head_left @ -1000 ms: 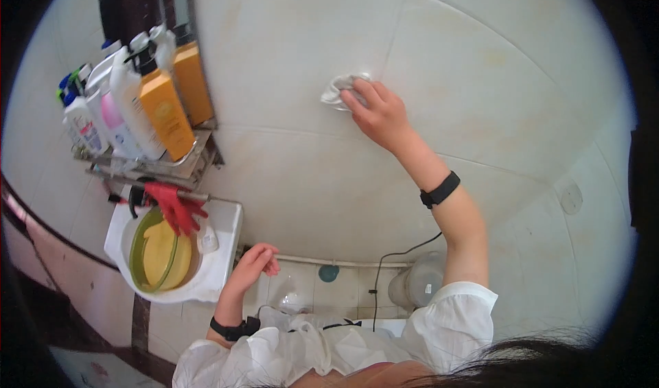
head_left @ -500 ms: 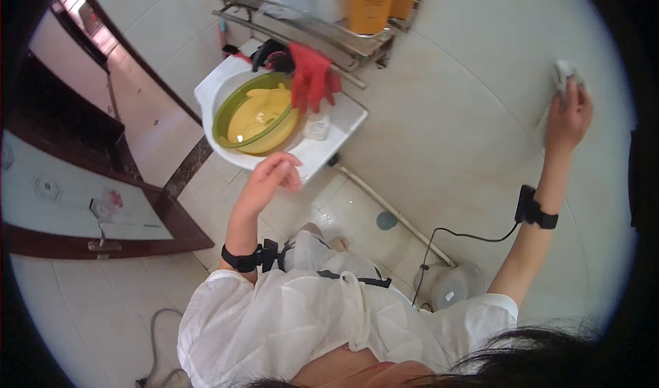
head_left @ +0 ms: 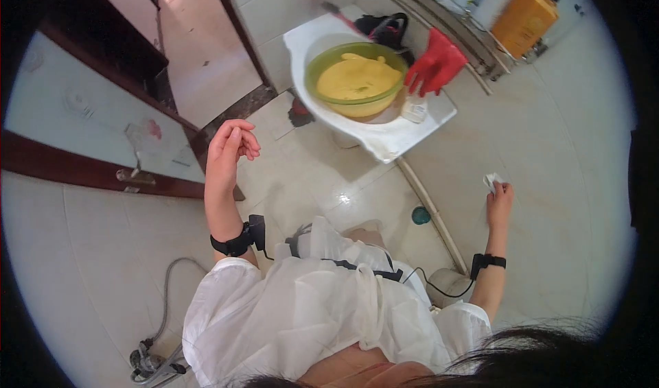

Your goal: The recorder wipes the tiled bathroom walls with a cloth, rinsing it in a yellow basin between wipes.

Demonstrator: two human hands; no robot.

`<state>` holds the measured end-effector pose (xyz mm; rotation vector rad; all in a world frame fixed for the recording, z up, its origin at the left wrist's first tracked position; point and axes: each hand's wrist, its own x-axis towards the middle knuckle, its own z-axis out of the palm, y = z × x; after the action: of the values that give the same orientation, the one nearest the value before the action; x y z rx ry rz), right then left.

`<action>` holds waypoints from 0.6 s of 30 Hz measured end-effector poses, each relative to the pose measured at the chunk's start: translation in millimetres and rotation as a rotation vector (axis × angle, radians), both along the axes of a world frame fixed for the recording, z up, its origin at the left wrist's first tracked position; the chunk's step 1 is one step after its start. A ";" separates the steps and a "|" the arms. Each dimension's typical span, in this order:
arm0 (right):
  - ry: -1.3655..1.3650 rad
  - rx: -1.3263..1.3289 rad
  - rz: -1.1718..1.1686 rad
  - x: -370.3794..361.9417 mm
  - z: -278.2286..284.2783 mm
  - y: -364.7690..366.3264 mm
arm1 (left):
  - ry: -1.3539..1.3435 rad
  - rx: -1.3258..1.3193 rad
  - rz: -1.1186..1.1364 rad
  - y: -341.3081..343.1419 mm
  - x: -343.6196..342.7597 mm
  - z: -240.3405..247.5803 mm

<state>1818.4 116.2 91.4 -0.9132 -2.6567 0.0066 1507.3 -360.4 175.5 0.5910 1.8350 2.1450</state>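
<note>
My right hand (head_left: 500, 199) is closed on a small crumpled white cloth (head_left: 492, 181) at the pale tiled wall on the right. Whether the cloth presses on the tiles is hard to tell. My left hand (head_left: 230, 151) hangs in the air between the door and the sink, its fingers loosely bent and apart, with nothing in it. Ahead, a white sink (head_left: 384, 141) carries a green basin (head_left: 322, 100) with yellow inside. Red rubber gloves (head_left: 437, 62) hang at its right rim, above a small white item (head_left: 414, 108).
A metal wall rack (head_left: 453, 17) bears an orange pump bottle (head_left: 526, 21) and other bottles. Below the sink, a pipe (head_left: 432, 216) runs along the wall, near a green floor drain (head_left: 421, 215). A door (head_left: 89, 120) stands at left, with a shower hose (head_left: 166, 299) nearer me.
My right hand has come down and nearer along the wall with the cloth. My left hand has shifted left, away from the sink. The whole view has turned, moving the sink rightward.
</note>
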 end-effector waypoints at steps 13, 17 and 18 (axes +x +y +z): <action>0.008 -0.252 0.127 -45.2 -29.4 -142.0 | -0.071 0.008 0.104 -112.3 -23.8 -22.2; 0.039 -0.332 0.074 -52.1 -11.6 -160.3 | -0.076 -0.017 0.057 -105.1 -32.6 -26.8; 0.054 -0.319 0.088 -52.6 -8.2 -163.6 | -0.077 -0.013 0.028 -100.7 -34.8 -27.5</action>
<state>1765.7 -47.4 83.2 -0.8720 -2.6880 0.4807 1472.5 -461.1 148.0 0.4758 1.8257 2.1408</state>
